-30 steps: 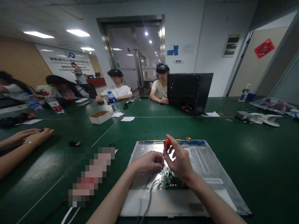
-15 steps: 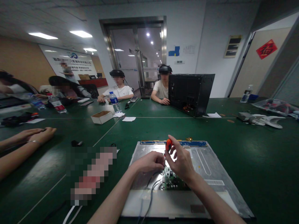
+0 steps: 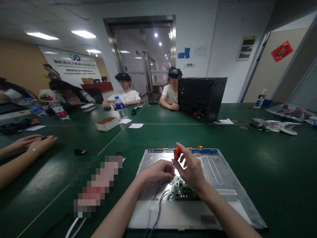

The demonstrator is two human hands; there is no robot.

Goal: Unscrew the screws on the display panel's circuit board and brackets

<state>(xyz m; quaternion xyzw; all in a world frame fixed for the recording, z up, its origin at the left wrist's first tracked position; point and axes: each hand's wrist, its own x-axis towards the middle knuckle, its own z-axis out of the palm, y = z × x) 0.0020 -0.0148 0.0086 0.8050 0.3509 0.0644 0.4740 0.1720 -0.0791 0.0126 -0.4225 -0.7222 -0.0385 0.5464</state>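
Note:
A flat metal display panel (image 3: 223,178) lies face down on the green table in front of me. A small green circuit board (image 3: 180,192) sits on its middle, with grey wires (image 3: 158,205) running toward me. My right hand (image 3: 192,170) is closed on a screwdriver with an orange handle (image 3: 177,152), held upright over the board. Beside it, my left hand (image 3: 157,171) is pinched shut near the screwdriver's tip; what it holds is hidden.
A black computer case (image 3: 201,97) stands across the table, with two seated people behind it. A cardboard box (image 3: 107,124), a water bottle (image 3: 120,107) and papers lie at mid-left. Another person's hands (image 3: 32,142) rest on the table at left. White parts (image 3: 279,126) lie at right.
Both hands stay at the board. The right hand has shifted its fingers slightly on the screwdriver handle. My view has wobbled a little.

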